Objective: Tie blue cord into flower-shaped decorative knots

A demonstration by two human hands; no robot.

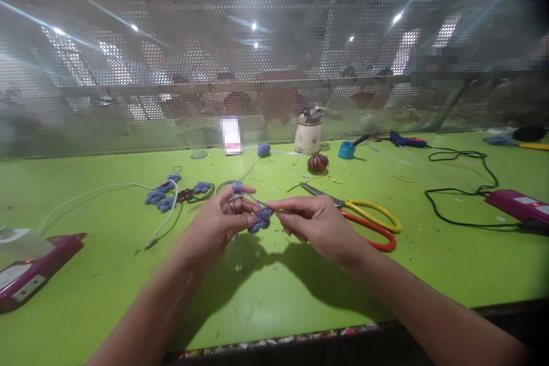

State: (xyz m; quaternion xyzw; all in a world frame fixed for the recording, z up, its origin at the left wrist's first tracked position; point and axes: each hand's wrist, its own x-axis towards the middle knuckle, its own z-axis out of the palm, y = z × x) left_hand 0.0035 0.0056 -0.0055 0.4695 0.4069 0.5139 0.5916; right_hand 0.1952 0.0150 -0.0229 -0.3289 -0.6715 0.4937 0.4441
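My left hand (231, 211) pinches a small purple-blue crocheted flower (259, 221) between thumb and fingers. Purple yarn wraps round its raised index finger, and a strand runs back toward a small purple yarn ball (263, 150). My right hand (315, 217) is closed at the flower's upper right edge, its index fingertip and thumb pressing there; whether a thin tool is also in it cannot be made out. Large scissors (372, 214) with one yellow and one red handle lie just beyond and right of my right hand.
Finished-looking blue crocheted flowers (165, 194) lie left beside a white cable (115, 185). Toward the back stand a lit phone (231, 136), a clear cup (198, 146), a bottle (307, 132), a dark striped yarn ball (318, 163) and a blue pot (346, 150). Purple power strips (517, 206) flank the green table (128, 280).
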